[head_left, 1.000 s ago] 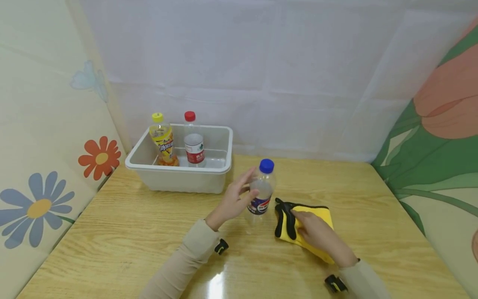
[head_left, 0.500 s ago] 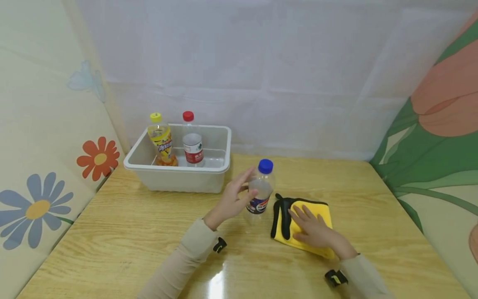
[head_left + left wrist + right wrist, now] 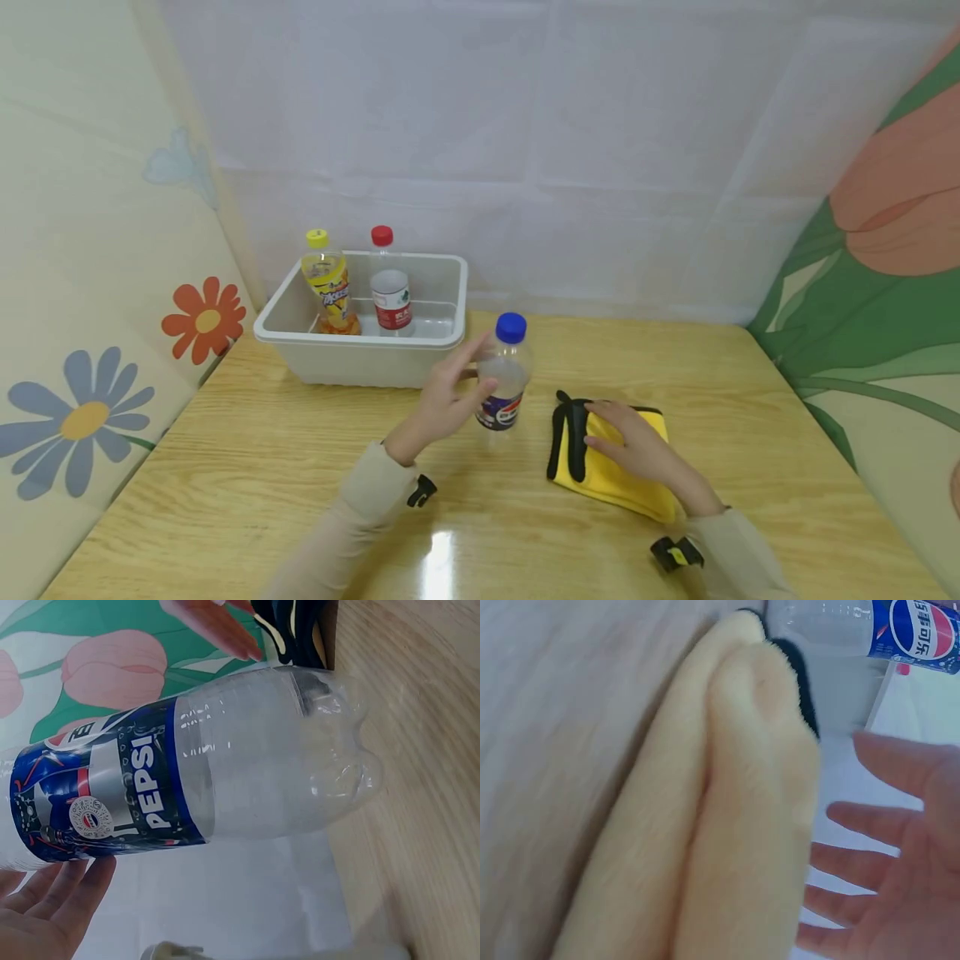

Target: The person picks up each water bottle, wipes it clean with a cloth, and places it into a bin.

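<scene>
My left hand (image 3: 437,407) holds a clear plastic Pepsi bottle (image 3: 501,410) with a blue cap, thumb on the near side and fingers behind it. The bottle stands upright, and whether its base touches the table cannot be told. In the left wrist view, fingers (image 3: 66,894) lie along the labelled side of the Pepsi bottle (image 3: 112,784). My right hand (image 3: 636,446), fingers extended, is over a folded yellow cloth (image 3: 611,487) with black edging. The right wrist view has the spread fingers beside the cloth (image 3: 742,795), gripping nothing.
A pale plastic bin (image 3: 367,360) stands at the back left of the wooden table (image 3: 247,467). Inside are a yellow-capped bottle (image 3: 330,287) and a red-capped bottle (image 3: 392,300). A white sheet (image 3: 600,167) hangs behind; floral panels flank both sides.
My left hand and the Pepsi bottle have shifted left, away from the cloth. My right hand, earlier on the cloth with fingers bent, flattened and spread over it; the cloth lies flatter.
</scene>
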Motion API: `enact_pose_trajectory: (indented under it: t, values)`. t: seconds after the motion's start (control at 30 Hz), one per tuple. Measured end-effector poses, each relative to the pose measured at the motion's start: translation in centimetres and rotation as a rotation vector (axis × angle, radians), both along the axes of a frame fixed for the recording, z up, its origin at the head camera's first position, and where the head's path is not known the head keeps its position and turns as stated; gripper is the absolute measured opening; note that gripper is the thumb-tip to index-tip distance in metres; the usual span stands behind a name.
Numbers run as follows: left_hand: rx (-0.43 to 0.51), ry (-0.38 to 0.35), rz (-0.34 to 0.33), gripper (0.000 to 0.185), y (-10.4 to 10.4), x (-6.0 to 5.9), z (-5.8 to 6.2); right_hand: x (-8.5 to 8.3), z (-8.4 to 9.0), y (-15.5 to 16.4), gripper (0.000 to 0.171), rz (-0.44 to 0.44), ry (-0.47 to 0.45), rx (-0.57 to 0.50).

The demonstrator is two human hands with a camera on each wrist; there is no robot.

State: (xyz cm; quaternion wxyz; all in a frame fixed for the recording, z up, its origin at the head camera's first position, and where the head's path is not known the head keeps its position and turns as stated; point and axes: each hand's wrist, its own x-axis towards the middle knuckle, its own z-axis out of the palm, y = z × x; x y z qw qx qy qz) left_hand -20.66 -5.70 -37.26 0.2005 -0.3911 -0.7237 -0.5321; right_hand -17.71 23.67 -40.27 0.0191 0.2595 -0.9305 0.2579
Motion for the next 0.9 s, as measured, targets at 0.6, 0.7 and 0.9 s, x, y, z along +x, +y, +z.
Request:
enact_pose_trajectory:
  t: [0.6,0.7,0.9]
  values:
    - [0.034,0.037,0.068,0.066,-4.3,0.5,0.4,-3.4,1.3,-5.3,0.041,-0.052,-0.139,-0.365]
    - [0.042,0.035,0.09,0.067,-5.1,0.6,0.5,-4.0,1.8,-6.8,0.044,-0.069,-0.192,-0.431]
    - [0.056,0.066,0.118,0.068,-6.5,0.9,0.9,-5.3,2.5,-9.4,0.043,-0.049,-0.343,-0.618]
